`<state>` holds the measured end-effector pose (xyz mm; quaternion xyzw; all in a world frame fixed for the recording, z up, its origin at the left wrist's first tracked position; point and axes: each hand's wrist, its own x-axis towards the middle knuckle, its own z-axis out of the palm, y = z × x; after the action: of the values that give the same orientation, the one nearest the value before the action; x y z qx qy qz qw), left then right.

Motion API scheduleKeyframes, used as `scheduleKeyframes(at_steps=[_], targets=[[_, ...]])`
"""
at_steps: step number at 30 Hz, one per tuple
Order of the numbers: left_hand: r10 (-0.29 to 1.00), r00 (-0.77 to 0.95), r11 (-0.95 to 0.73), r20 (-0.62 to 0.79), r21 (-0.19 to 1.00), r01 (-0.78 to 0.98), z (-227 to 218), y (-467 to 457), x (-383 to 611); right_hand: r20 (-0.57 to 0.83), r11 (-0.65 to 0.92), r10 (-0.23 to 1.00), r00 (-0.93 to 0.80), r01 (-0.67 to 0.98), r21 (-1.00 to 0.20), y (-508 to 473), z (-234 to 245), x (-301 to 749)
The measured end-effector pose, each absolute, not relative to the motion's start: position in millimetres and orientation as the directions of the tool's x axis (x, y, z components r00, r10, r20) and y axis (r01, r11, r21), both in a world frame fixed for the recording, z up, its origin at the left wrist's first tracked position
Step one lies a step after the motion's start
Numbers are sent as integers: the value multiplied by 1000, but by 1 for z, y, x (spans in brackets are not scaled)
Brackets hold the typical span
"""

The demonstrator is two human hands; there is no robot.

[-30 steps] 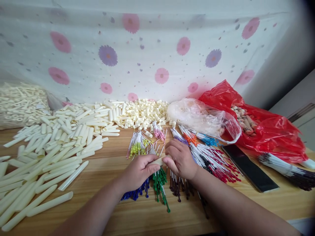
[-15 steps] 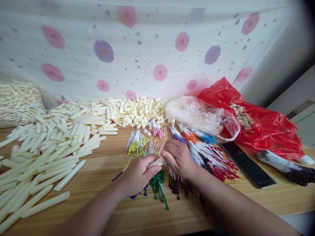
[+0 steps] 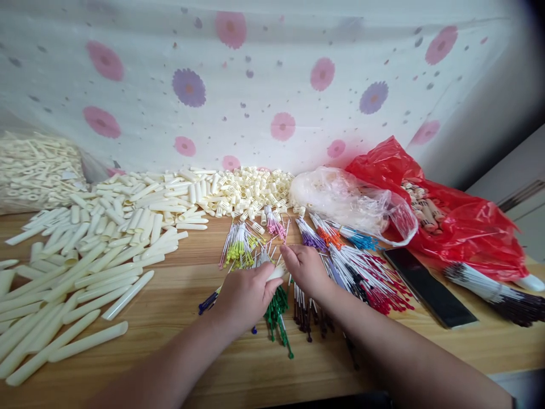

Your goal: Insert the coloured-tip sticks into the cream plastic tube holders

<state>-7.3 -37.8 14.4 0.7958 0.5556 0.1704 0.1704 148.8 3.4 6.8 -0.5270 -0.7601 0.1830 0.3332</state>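
Note:
In the head view my left hand [image 3: 247, 295] is closed around a short cream plastic tube [image 3: 277, 272], whose end sticks out past the thumb. My right hand [image 3: 307, 270] is just to its right with fingers pinched together. A thin stick or its tip may be in them, but I cannot make it out. Below and between the hands lies a bundle of thin white sticks with green ends [image 3: 277, 312]. Sticks with dark brown ends [image 3: 309, 318] lie under my right hand. Beyond my left hand are sticks with yellow ends [image 3: 240, 247].
Cream tubes [image 3: 113, 278] are heaped at left, with slotted cream pieces [image 3: 255, 190] behind. Sticks with red ends [image 3: 383, 284], a black flat phone-like slab [image 3: 430, 287], a clear bag [image 3: 340, 196] and a red bag [image 3: 472, 227] lie at right. A full bag [image 3: 38, 170] stands far left.
My right hand has drawn slightly up and back from the tube, its fingers now pinched beside it. My left hand has turned a little, still holding the tube. The view has shifted slightly.

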Motion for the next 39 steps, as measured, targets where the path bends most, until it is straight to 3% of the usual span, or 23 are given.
scheduleKeyframes(at_steps=[3,6,8,10,12,15,18,20,22,25,28,31,36,39], targets=[[902,430,-326,30,700,636,18,-36,-9,528,593,790,-311,604,-533,1,11,160],[791,606,-164,-80,927,337,22,-38,-11,804,873,441,-399,401,-280,-3,16,172],[713,684,-21,-156,970,243,24,-41,-11,867,928,298,-400,335,-164,-5,18,175],[709,685,-16,-167,967,253,25,-42,-11,855,907,343,-389,375,-194,-6,18,173],[787,608,-162,-107,914,371,24,-42,-9,784,823,510,-355,466,-324,-5,16,166],[913,409,-317,2,635,704,21,-41,-6,541,571,801,-258,603,-557,0,10,153],[951,304,-298,48,385,873,19,-39,-4,279,326,943,-179,662,-675,5,6,146],[950,307,-300,46,396,868,19,-37,-5,253,319,948,-196,638,-701,7,5,148],[931,364,-322,29,536,781,21,-36,-7,378,457,889,-259,569,-684,7,6,156],[846,533,-310,-12,802,510,25,-34,-10,671,758,644,-367,424,-496,5,11,169],[787,615,-248,-43,891,380,27,-35,-10,776,875,463,-428,362,-322,3,16,175],[851,524,-304,-28,788,535,24,-37,-8,727,804,563,-393,464,-371,1,18,168],[932,351,-359,88,351,865,17,-36,-5,637,641,724,-266,602,-477,3,8,153],[928,361,-372,97,338,864,16,-35,-6,627,646,727,-278,584,-490,5,6,156]])
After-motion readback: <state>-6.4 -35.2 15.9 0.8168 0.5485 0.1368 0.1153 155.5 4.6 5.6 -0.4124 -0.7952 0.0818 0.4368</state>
